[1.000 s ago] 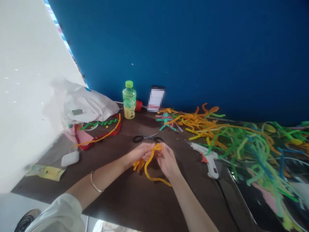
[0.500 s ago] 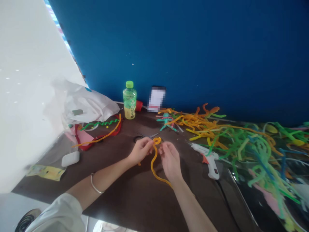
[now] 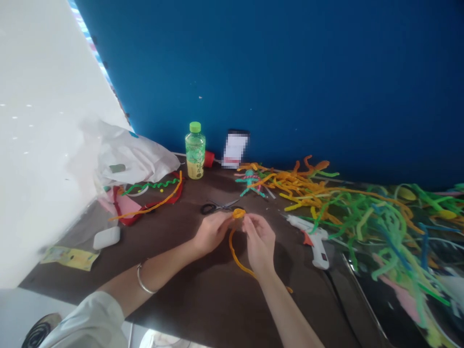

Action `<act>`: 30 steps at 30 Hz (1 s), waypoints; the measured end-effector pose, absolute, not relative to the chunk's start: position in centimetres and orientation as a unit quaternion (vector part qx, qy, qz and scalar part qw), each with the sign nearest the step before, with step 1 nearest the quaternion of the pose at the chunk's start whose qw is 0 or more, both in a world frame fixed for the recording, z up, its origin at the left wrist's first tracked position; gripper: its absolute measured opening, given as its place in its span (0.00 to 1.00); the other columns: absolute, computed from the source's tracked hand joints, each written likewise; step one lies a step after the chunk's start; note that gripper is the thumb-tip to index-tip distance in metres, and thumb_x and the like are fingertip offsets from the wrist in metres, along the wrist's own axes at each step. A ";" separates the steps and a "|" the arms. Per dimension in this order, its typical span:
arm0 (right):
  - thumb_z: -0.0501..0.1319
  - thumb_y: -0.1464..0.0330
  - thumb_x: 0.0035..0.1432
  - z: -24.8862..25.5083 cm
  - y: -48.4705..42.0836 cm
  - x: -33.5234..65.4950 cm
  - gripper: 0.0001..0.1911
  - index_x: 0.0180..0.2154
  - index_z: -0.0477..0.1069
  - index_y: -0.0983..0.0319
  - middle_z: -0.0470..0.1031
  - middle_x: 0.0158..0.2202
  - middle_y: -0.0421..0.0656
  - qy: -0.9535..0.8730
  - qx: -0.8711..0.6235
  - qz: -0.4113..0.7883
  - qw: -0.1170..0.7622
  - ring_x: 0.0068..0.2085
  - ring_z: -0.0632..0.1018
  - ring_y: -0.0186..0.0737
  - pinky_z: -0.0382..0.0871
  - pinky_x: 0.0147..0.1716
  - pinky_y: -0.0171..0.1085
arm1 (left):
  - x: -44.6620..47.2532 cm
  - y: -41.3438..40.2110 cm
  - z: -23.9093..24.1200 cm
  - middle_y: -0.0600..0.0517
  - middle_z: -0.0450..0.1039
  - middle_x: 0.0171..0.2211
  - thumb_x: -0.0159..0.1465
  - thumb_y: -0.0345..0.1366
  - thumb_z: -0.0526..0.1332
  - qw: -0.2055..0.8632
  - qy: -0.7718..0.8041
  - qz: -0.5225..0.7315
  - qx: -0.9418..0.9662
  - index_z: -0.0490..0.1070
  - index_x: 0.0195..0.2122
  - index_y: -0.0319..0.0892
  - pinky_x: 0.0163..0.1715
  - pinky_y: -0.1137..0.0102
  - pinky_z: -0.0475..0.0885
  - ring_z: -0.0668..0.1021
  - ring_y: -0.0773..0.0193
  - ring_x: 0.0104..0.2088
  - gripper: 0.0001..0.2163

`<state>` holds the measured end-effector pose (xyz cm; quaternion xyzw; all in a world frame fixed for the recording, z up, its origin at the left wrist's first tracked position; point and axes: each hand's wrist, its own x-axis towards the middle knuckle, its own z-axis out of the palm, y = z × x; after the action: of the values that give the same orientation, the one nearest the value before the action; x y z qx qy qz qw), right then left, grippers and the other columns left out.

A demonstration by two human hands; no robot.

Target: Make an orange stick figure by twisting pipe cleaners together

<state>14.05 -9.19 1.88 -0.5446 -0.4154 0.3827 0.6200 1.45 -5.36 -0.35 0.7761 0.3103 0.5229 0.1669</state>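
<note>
An orange pipe cleaner [image 3: 238,213], coiled at one end, is pinched there by the fingertips of the left hand [image 3: 213,231] and right hand [image 3: 261,239], near the scissors [image 3: 221,207]. Its tail is partly hidden by the right forearm [image 3: 284,307].

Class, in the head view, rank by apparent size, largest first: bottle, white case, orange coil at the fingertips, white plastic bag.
1. White plastic bag
2. Bottle
3. White case
4. Orange coil
</note>
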 end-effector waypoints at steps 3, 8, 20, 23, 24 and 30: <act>0.60 0.62 0.50 2.3 -9.0 14.5 0.11 0.35 0.68 0.61 0.72 0.32 0.42 -0.430 -0.550 0.365 0.616 0.32 0.73 0.35 0.67 0.32 0.35 | 1.3 -5.2 -0.7 0.46 0.74 0.34 0.60 0.27 0.53 0.157 0.282 0.524 0.788 0.68 0.40 0.37 0.35 0.72 0.72 0.76 0.67 0.35 0.09; 0.62 0.62 0.48 3.3 -8.4 15.8 0.11 0.32 0.70 0.61 0.72 0.34 0.44 -0.507 -0.540 0.386 0.550 0.33 0.74 0.36 0.69 0.33 0.36 | 1.1 -4.8 -1.4 0.45 0.74 0.36 0.59 0.27 0.54 0.161 0.246 0.511 0.808 0.68 0.42 0.38 0.35 0.71 0.72 0.76 0.66 0.35 0.10; 0.63 0.63 0.46 3.2 -8.4 16.6 0.09 0.30 0.70 0.61 0.72 0.31 0.41 -0.484 -0.505 0.459 0.547 0.26 0.74 0.32 0.73 0.30 0.37 | 1.2 -4.7 -0.2 0.48 0.76 0.31 0.60 0.30 0.55 0.206 0.271 0.486 0.805 0.71 0.37 0.38 0.32 0.74 0.71 0.76 0.68 0.30 0.07; 0.62 0.63 0.48 3.2 -8.4 16.6 0.08 0.29 0.70 0.61 0.71 0.31 0.40 -0.517 -0.504 0.424 0.547 0.26 0.73 0.32 0.72 0.29 0.36 | 1.1 -4.8 -0.2 0.48 0.76 0.32 0.60 0.31 0.54 0.222 0.280 0.482 0.800 0.71 0.37 0.38 0.33 0.74 0.71 0.76 0.68 0.31 0.08; 0.62 0.64 0.48 3.1 -8.4 16.7 0.07 0.29 0.70 0.60 0.71 0.31 0.40 -0.524 -0.503 0.418 0.545 0.25 0.73 0.32 0.72 0.29 0.36 | 1.1 -4.8 -0.2 0.48 0.76 0.32 0.60 0.31 0.54 0.228 0.281 0.481 0.798 0.71 0.37 0.39 0.33 0.74 0.71 0.76 0.68 0.31 0.08; 0.62 0.63 0.48 3.2 -8.5 16.4 0.07 0.28 0.70 0.61 0.70 0.30 0.40 -0.525 -0.509 0.409 0.546 0.24 0.72 0.32 0.70 0.27 0.35 | 1.1 -5.0 0.0 0.48 0.75 0.31 0.60 0.32 0.53 0.245 0.291 0.481 0.790 0.71 0.36 0.39 0.32 0.75 0.71 0.76 0.69 0.30 0.08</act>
<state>16.40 -8.47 3.19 -0.5092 -0.5250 0.4092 0.5457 1.11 -4.98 0.03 0.7901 0.2910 0.4805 0.2454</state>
